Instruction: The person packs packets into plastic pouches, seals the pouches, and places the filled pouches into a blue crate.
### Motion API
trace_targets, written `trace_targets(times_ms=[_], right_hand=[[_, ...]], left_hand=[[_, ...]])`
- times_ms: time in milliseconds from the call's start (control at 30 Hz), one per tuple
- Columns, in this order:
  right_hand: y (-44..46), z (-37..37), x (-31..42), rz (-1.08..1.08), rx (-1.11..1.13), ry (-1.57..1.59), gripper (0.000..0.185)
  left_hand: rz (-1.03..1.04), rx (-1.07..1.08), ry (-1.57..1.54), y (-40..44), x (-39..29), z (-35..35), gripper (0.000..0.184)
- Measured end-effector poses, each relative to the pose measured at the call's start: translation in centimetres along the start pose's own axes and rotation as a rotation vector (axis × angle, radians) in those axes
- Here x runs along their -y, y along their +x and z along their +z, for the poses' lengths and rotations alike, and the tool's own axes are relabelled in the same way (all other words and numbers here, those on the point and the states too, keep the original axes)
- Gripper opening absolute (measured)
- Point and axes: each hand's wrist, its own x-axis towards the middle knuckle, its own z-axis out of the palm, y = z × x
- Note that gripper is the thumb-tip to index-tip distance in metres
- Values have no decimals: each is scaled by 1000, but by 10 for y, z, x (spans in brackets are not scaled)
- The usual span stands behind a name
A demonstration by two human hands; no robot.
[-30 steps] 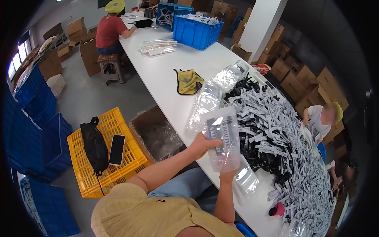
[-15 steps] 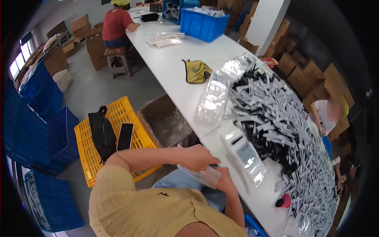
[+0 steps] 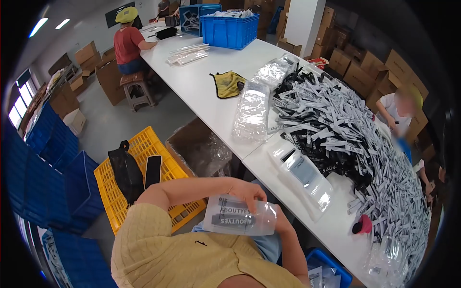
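Note:
Above my lap is a clear, frosted plastic bag printed ABOUTYES, with a dark label-like strip showing through it. My left hand reaches over its upper edge, fingers bent and gripping the bag near its right part. At the bag's right end my right hand holds the edge, its fingers partly hidden behind the plastic. On the table beside my hands lies a stack of clear bags with a grey label visible. Beyond that is a large heap of white and black ABOUTYES strips.
More clear bags and a yellow cloth lie on the white table. A yellow crate at left carries a black pouch and a phone. A blue bin stands below right. Two co-workers sit around the table.
The bag has turned so its printed face shows fully. My left hand's fingers have shifted over its upper edge. The view has tilted slightly, revealing the blue bin at lower right.

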Motion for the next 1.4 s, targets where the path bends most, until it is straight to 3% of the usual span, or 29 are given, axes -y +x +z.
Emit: trace_targets(times_ms=[67,200,233,333,400,500,600,733,933,1067,1200,1267,1367,1400], right_hand=[[-1,3,-11,-49,64,-203,20],[-2,6,-24,98,95,-115,21],[-3,7,-20,103,93,-18,21],[-1,6,-13,151,83,201,21],[-2,-2,-37,239,69,251,21],[3,-29,-79,320,61,735,25],[15,-23,-47,400,67,30,25],[24,-5,-9,247,72,126,23],[29,-6,-19,175,8,66,18],[26,-3,-12,137,-86,26,17],[12,-14,-7,185,-149,-33,18],[10,-20,-6,85,-193,-276,16],[12,-17,-5,-141,-234,-620,12],[16,-15,-2,-235,-244,-733,11]], left_hand=[[-40,-16,123,1,3,7,44],[-111,-13,127,5,14,12,39],[-120,-8,91,5,16,12,37],[-104,101,-438,9,48,10,30],[-77,88,-554,6,56,10,24],[-81,34,-642,6,74,11,17],[-96,-63,-555,4,68,11,16],[-34,-142,-341,4,64,7,20],[41,-143,-420,8,55,4,25],[221,-269,-260,15,52,8,27],[213,-336,-182,10,49,-2,27],[138,-368,-77,9,49,-11,25],[251,-581,788,9,33,-12,20],[302,-559,823,8,24,-11,18]])
